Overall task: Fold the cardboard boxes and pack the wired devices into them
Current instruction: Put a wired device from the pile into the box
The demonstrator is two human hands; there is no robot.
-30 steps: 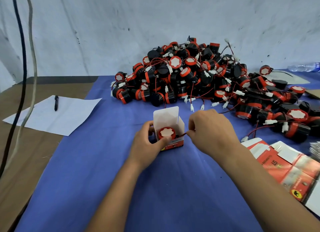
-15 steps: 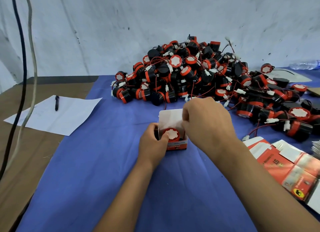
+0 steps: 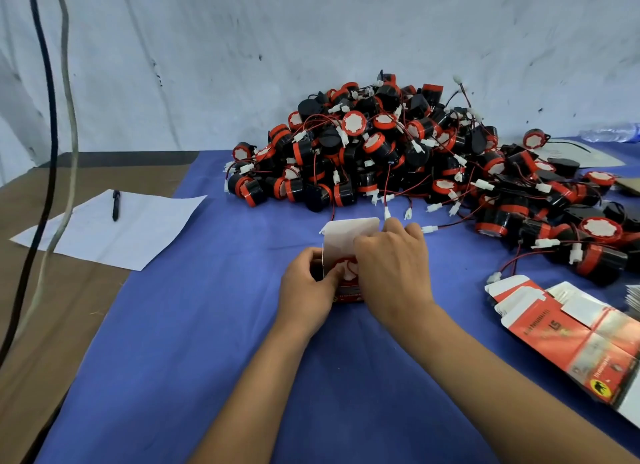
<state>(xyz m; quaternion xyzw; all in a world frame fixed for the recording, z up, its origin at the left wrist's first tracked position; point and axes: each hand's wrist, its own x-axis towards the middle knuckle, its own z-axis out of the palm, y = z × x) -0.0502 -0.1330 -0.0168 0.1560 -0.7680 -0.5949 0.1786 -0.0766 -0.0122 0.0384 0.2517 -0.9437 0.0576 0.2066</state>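
A pen [image 3: 116,205] lies on paper [image 3: 114,228] at the table's [image 3: 207,342] left. Mid-table, the left hand [image 3: 306,287] grips the box [image 3: 346,292] holding a device [image 3: 348,268]; the right hand [image 3: 393,269] pinches its raised flap [image 3: 349,235]. Behind sits the device pile [image 3: 398,152]; flat boxes [image 3: 571,328] lie right.

Glossy cardboard boxes [image 3: 571,328] (likely coated); matt cloth [image 3: 194,325].

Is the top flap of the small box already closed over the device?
No, the white top flap of the box stands open, with the device visible inside.
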